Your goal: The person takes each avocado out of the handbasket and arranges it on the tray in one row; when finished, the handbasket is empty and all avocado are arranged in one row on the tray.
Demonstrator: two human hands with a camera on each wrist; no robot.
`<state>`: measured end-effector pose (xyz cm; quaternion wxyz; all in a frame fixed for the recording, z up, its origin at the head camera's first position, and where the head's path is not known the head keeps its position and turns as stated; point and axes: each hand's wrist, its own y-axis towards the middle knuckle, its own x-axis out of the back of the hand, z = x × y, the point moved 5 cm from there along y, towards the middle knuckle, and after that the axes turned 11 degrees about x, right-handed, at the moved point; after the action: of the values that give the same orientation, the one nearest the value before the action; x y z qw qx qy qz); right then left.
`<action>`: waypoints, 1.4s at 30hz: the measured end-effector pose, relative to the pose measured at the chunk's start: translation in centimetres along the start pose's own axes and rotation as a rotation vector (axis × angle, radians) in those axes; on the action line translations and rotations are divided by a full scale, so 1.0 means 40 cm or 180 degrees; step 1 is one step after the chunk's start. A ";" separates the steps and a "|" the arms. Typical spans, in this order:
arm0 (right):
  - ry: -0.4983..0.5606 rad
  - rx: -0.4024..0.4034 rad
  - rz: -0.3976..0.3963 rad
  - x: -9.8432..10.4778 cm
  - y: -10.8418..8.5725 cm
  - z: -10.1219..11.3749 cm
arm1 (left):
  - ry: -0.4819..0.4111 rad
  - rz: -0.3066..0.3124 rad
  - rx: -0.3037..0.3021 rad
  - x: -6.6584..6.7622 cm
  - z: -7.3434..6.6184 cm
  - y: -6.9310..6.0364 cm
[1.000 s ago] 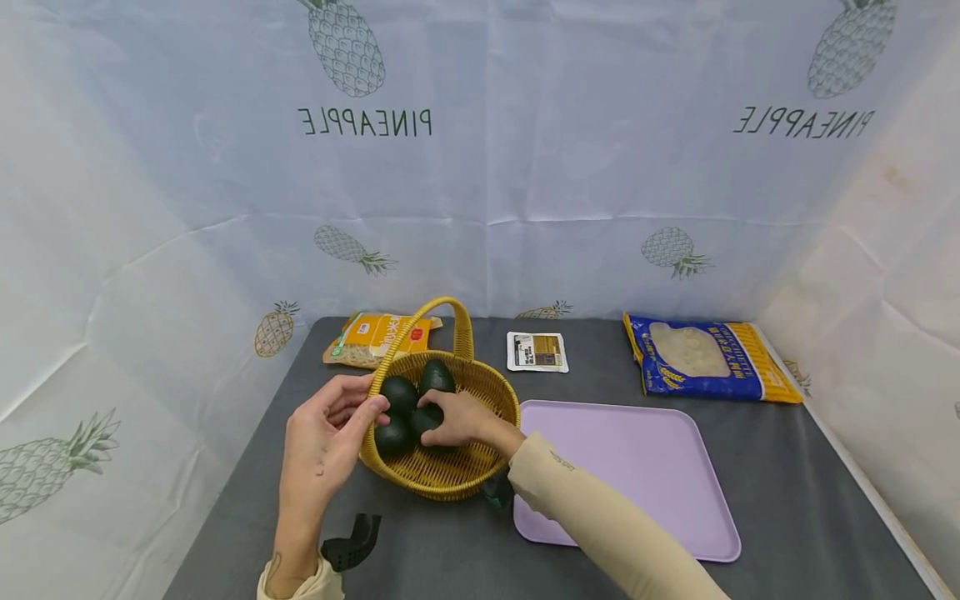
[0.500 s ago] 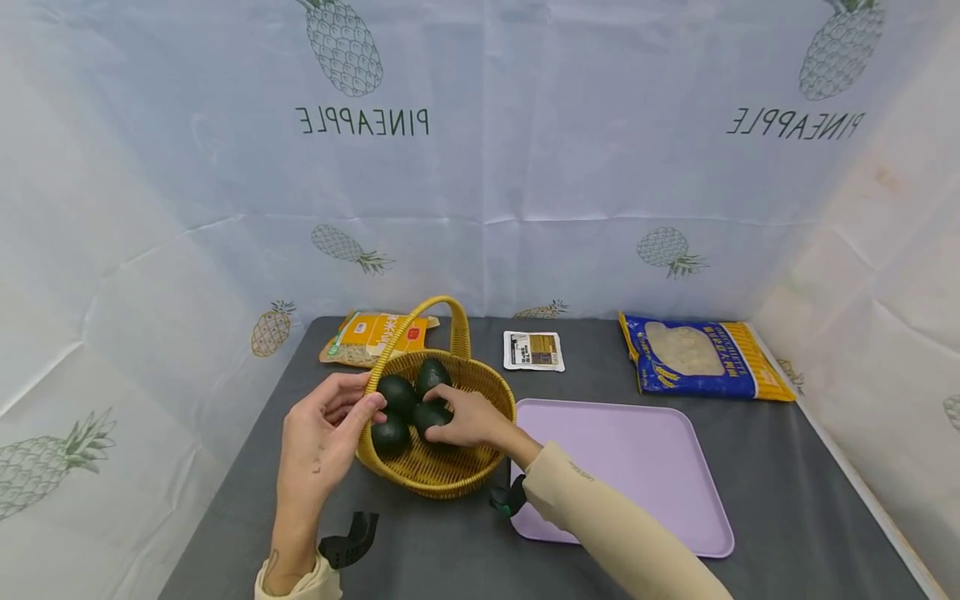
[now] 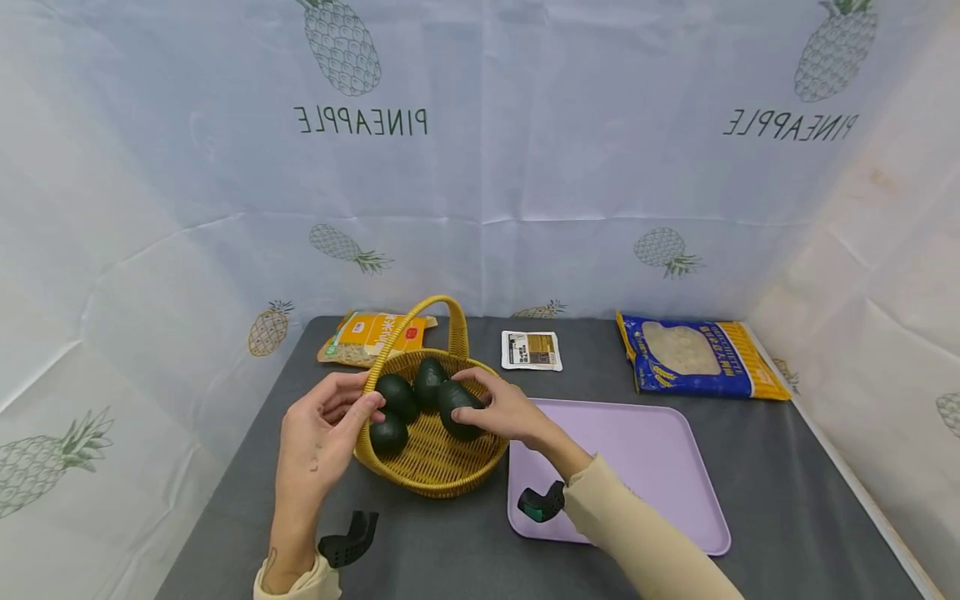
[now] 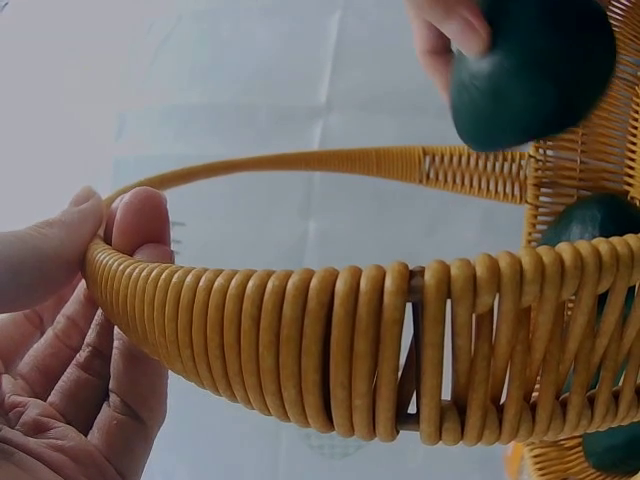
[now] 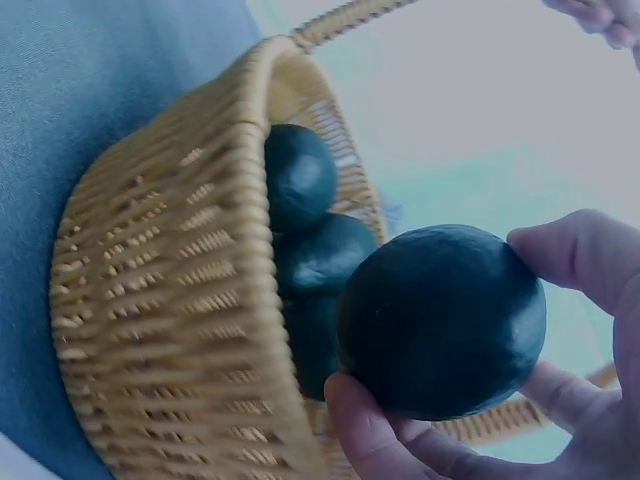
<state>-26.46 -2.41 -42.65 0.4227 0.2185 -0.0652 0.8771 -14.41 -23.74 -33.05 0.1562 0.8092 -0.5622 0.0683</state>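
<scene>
A yellow wicker basket (image 3: pixel 442 483) with a tall arched handle (image 4: pixel 250 335) stands on the dark table. My left hand (image 3: pixel 318 437) pinches that handle between thumb and fingers. Between the thumb and fingers of my right hand (image 3: pixel 510 410) is a dark green avocado (image 5: pixel 440 320), held above the basket's right part. Below it, several more avocados stay inside: one avocado (image 3: pixel 431 382) at the back, another avocado (image 3: pixel 397 398) at the left, and a third avocado (image 3: pixel 388 435) nearer the front. In the right wrist view the held avocado partly hides the others.
To the basket's right lies a lilac tray (image 3: pixel 637 467), partly under my right forearm. Behind the basket is an orange food bag (image 3: pixel 367 337). A small white packet (image 3: pixel 531 350) and a blue and yellow bag (image 3: pixel 697 357) lie along the back, before a pineapple-print curtain (image 3: pixel 480 167).
My right hand has lifted one avocado from among the others and moved it up and to the right. The left hand has kept its hold on the basket handle.
</scene>
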 end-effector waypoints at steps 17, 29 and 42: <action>0.0391 -0.0193 -0.0333 0.095 -0.096 -0.022 | -0.0082 0.0034 0.0014 0.000 0.001 0.000; 0.0572 -0.0496 -0.0583 0.135 -0.174 -0.096 | -0.0107 -0.0005 0.0063 -0.001 0.006 0.000; 0.0499 -0.0875 -0.0785 0.109 -0.218 -0.171 | -0.0162 0.0012 0.0034 0.000 0.004 -0.002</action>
<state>-24.38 8.28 -47.47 0.5565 0.0962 -0.1239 0.8159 -14.35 -23.76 -33.22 0.1374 0.8104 -0.5672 0.0511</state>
